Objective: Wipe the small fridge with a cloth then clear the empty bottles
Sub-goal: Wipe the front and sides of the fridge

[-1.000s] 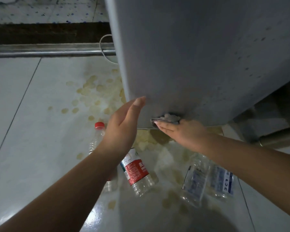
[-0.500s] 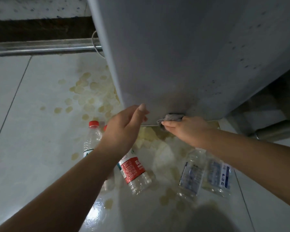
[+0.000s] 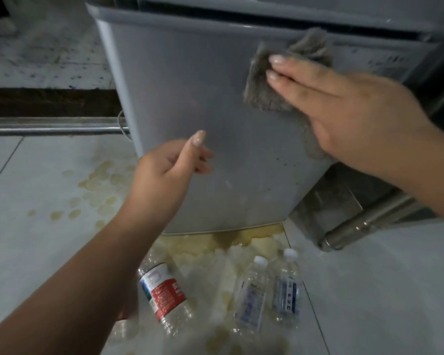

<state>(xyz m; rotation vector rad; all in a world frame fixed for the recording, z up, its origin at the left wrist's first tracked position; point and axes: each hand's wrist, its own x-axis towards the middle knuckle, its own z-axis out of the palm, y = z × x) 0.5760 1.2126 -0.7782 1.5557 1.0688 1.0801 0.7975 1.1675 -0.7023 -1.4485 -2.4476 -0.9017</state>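
Now | right hand [image 3: 354, 111] flat, pressing cloth [image 3: 272, 80] to fridge [image 3: 190, 98] | left hand [image 3: 164, 175] loosely curled, empty | wipe should overlap, even pressure

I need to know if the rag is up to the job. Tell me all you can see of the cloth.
The cloth is a grey, fuzzy, towel-like rag, crumpled rather than neatly folded, with rough edges. It lies flat against the upper right of the fridge door, just below its top edge. The right hand presses it there with straight fingers, covering its lower right part. Whether it is damp cannot be told.
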